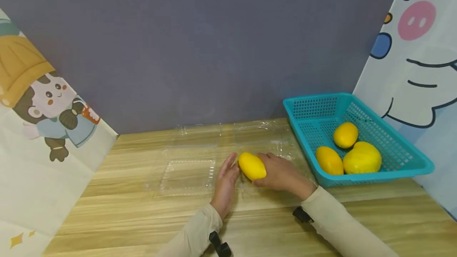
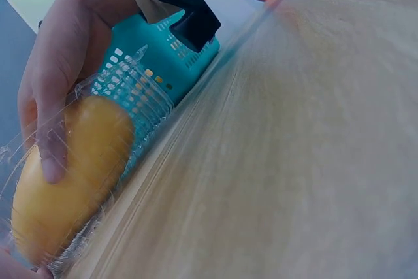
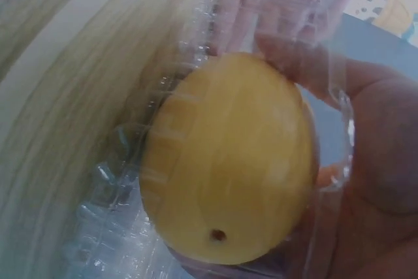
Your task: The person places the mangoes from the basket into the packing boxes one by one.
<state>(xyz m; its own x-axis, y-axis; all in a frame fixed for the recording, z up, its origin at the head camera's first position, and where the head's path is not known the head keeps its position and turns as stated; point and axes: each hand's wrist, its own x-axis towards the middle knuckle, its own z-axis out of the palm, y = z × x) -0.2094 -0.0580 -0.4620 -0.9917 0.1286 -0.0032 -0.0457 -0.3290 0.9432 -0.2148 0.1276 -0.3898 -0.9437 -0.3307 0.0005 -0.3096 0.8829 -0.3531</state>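
A clear plastic clamshell box (image 1: 188,162) lies open on the wooden table, barely visible against the grain. Over its near right part is a yellow mango (image 1: 252,166), tilted. My right hand (image 1: 280,171) grips the mango from the right, thumb on the near side and fingers on the far side. In the right wrist view, the mango (image 3: 228,161) shows a small dark spot at one end, behind the clear plastic wall. My left hand (image 1: 225,187) is at the mango's left, fingers extended and close to it, palm turned inward.
At the right stands a turquoise mesh basket (image 1: 301,130) with a mango (image 1: 345,135), another mango (image 1: 329,160) and a larger, curved mango (image 1: 362,158) inside. A grey panel (image 1: 200,50) closes off the back. Cartoon-printed panels stand at both sides.
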